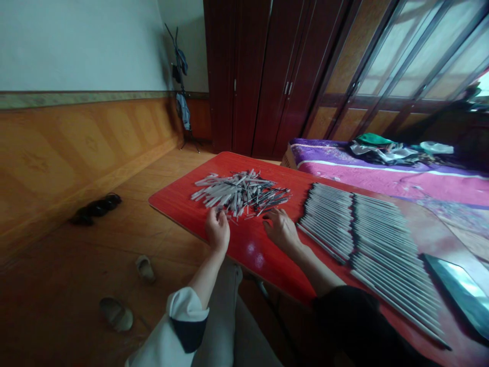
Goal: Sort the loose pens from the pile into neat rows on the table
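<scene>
A loose heap of thin grey and black sticks (239,191) lies on the red table (250,250); their exact kind is too small to tell. At the heap's near left edge, my left hand (217,229) is closed with its fingertips together. What it pinches, if anything, I cannot make out. My right hand (280,228) hovers low by the heap's near right edge, fingers bent and somewhat apart, with nothing visible in them. To its right, similar grey sticks with dark ends lie side by side in two neat rows, a shorter row (328,219) and a longer row (389,250).
A dark flat tablet-like device (458,290) lies at the table's right end. Beyond the table stand a bed (382,178) with folded things on it, a dark red wardrobe (252,76) and a coat rack (181,81). Slippers (116,313) lie on the floor at left.
</scene>
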